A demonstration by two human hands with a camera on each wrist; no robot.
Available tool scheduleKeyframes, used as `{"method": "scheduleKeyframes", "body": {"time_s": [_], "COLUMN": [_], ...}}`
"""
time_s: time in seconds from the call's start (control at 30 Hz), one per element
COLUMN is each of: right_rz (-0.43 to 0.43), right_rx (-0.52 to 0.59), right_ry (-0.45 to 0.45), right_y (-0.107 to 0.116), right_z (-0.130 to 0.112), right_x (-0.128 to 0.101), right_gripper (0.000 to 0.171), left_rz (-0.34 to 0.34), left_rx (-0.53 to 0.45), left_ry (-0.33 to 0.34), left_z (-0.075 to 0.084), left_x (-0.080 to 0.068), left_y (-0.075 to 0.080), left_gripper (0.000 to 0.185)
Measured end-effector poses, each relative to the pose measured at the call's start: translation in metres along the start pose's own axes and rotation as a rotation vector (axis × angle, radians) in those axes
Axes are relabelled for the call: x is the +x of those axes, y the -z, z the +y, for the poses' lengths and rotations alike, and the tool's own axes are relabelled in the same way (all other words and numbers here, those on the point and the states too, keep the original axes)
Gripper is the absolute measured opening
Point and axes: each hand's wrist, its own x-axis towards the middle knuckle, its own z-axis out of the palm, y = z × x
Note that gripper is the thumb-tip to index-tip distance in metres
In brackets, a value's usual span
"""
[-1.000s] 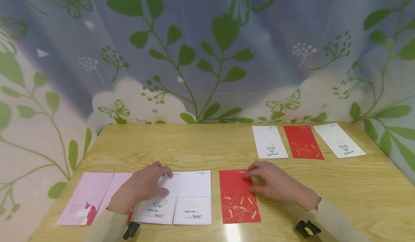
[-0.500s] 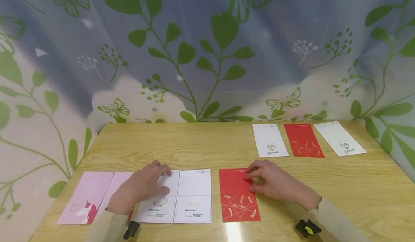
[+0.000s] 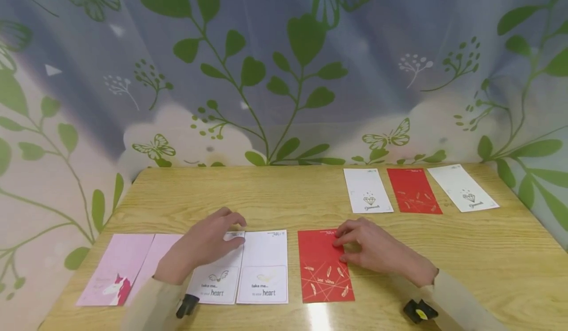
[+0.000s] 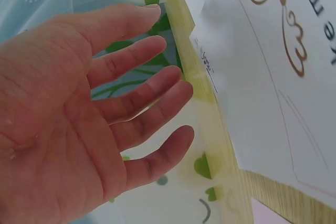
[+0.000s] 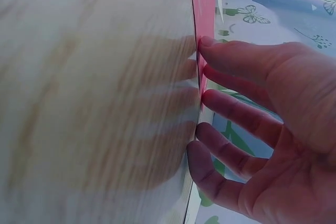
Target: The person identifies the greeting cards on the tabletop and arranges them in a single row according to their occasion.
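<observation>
1. My right hand point(image 3: 377, 249), fingers loosely spread, touches the red card's point(image 3: 324, 267) right edge; bare table point(image 3: 466, 262) lies beyond.
2. My left hand point(image 3: 204, 244), fingers relaxed, rests on the white card point(image 3: 217, 276), left of the red card.

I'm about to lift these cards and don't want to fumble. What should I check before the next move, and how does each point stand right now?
1. Left hand on the white card: ok, fingers rest at its top edge.
2. Left hand grips that card: not ok, fingers are straight.
3. Right hand on the red card: ok, fingertips touch its right edge.
4. Red card lifted off the table: cannot tell.
5. Red card clear of the second white card: ok, a gap shows.
</observation>
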Motion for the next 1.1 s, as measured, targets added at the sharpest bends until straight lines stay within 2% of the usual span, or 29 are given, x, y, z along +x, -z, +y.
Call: {"method": "scheduleKeyframes", "body": {"time_s": [0.37,0.5,0.63,0.73,0.83,1.0,1.1], "right_rz": [0.001,0.018,0.079,0.137,0.157,0.124,0.135], "right_rx": [0.012,0.03,-0.003,-0.081,-0.159,-0.227,-0.239], "right_ry": [-0.035,-0.057,-0.098,-0.111,-0.132,-0.214,-0.238], "right_y": [0.001,0.001,0.003,0.005,0.007,0.01,0.014], "right_z": [-0.003,-0.004,-0.004,-0.001,0.005,0.017,0.026], "right_x": [0.0,-0.001,-0.004,-0.008,-0.01,-0.012,-0.014], "right_gripper": [0.025,0.026,0.041,0.061,0.075,0.084,0.084], "left_rz": [0.012,0.105,0.2,0.181,0.137,0.094,0.078], "left_rx": [0.003,-0.016,0.022,0.056,0.078,0.086,0.073], "left_ry": [-0.054,-0.108,-0.109,-0.084,-0.083,-0.086,-0.088], "left_z": [0.01,0.013,0.021,0.029,0.038,0.05,0.057], "left_x": [0.012,0.021,0.029,0.034,0.039,0.049,0.058], "left_y": [-0.005,-0.009,-0.01,-0.01,-0.012,-0.017,-0.021], "left_gripper": [0.025,0.026,0.042,0.062,0.076,0.08,0.08]}}
